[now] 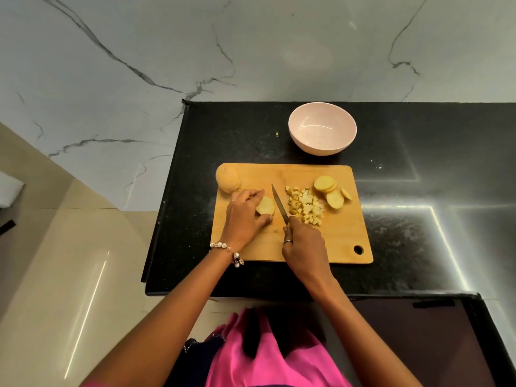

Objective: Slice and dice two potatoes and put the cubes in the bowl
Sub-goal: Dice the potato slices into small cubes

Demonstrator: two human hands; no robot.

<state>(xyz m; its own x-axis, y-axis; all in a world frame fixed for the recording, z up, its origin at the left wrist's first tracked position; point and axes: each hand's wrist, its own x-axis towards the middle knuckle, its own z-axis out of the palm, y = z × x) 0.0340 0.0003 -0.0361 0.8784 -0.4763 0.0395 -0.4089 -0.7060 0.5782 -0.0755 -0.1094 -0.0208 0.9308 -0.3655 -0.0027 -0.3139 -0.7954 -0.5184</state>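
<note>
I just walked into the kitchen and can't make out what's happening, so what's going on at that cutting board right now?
A person is cutting potatoes on a wooden cutting board. The left hand holds a partly cut potato, while the right hand grips a knife just beside it. A pile of cubes and several round slices lie on the board's right side. A whole potato waits at the far left corner. The pink bowl behind the board holds nothing yet.

Black speckled stone surface (405, 233), glossy with streaks of reflected light. Directly on it: a wooden cutting board (340, 241) near the front edge, and just behind that, apart from it, a pale pink bowl (322, 132).
</note>
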